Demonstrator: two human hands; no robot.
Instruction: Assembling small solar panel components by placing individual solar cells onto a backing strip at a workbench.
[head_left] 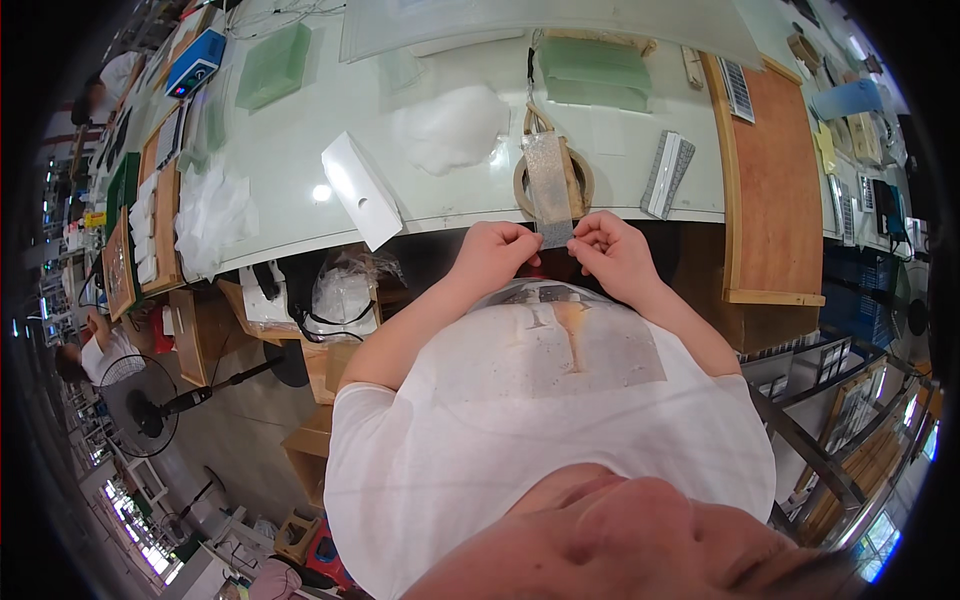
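Observation:
My left hand (498, 255) and my right hand (612, 252) meet just off the near edge of the table. Between them is a narrow translucent strip with a grey speckled surface (548, 190). Each hand pinches one of its near corners between thumb and fingers, and its far end reaches over the table. Behind the strip lies a roll of tan tape (584, 185), partly covered by it. To the right rests another flat grey speckled piece with a white band (667, 175). A white rectangular box (362, 190) lies tilted to the left of my hands.
Thin white sheets (455, 130) lie mid-table. Green-tinted film stacks (275, 66) (595, 75) sit farther back. A wooden tray (775, 190) borders the right side. At the left are a blue device (196, 62), crumpled white sheets (215, 220) and a floor fan (150, 408).

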